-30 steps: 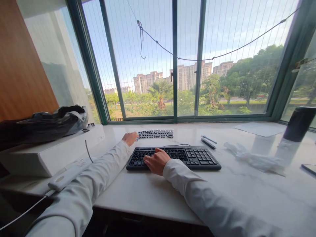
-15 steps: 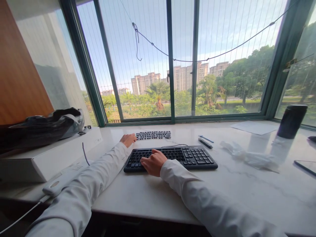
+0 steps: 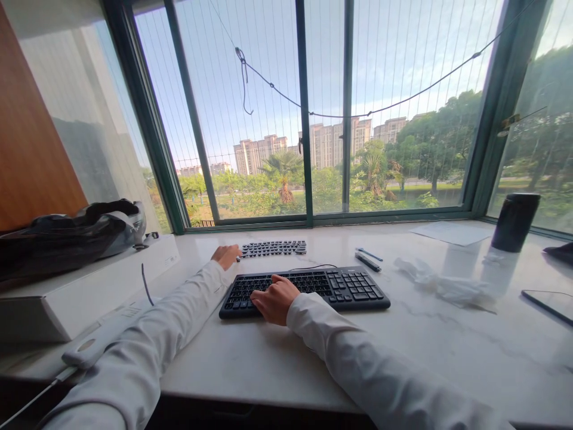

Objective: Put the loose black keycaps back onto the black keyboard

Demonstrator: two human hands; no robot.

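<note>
A black keyboard (image 3: 362, 289) lies on the white marble-patterned desktop in front of me. My right hand (image 3: 276, 300) rests over its left half, fingers curled and pressed together near the lower-left keys; whatever they hold is hidden. Beyond the keyboard, loose dark keycaps (image 3: 274, 248) are laid out in rows like a second key layout. At the left end of these rows is my left hand (image 3: 226, 257), its fingertips pinched down at a small dark keycap (image 3: 239, 258).
Right of the keycaps lie a blue stick-like tool (image 3: 369, 254) and a dark pen-like object (image 3: 367, 261). Farther right are crumpled clear plastic (image 3: 447, 286), paper (image 3: 451, 233), a black cylinder (image 3: 515, 222) and a flat device (image 3: 548, 306). A white box (image 3: 94, 286) and power strip (image 3: 96, 343) stand left.
The whole view has shifted slightly, so things sit a little farther left. My left hand has drawn back very slightly at the keycap rows; my right hand stays on the keyboard.
</note>
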